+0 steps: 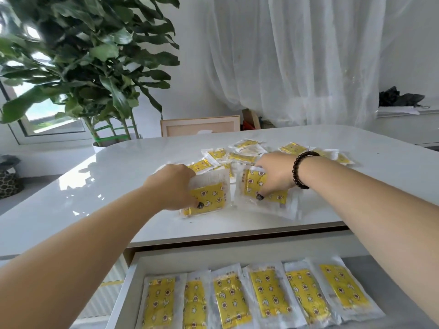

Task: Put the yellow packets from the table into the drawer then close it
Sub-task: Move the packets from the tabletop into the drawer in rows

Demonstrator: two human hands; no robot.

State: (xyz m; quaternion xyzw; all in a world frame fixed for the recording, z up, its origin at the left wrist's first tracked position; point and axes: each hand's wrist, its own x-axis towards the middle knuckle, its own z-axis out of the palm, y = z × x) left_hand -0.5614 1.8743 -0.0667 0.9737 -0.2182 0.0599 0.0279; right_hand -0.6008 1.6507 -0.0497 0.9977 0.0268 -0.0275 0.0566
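Observation:
Several yellow packets in clear wrappers lie scattered on the white table (pixel 118 176), most of them in a loose pile (pixel 240 155) behind my hands. My left hand (pixel 172 186) grips one yellow packet (pixel 210 201) near the table's front edge, thumb on top. My right hand (pixel 275 173), with a dark bead bracelet on the wrist, grips a second yellow packet (pixel 273 194) just to the right of it. Below the table edge the drawer (pixel 133 276) stands pulled out. A row of several yellow packets (pixel 268 293) lies side by side inside it.
A large leafy plant (pixel 95 67) in a white pot stands behind the table's left end. A wooden frame (pixel 199 125) leans behind the table's far edge. White curtains hang at the back; a shelf with a dark bundle (pixel 399 97) is at the right.

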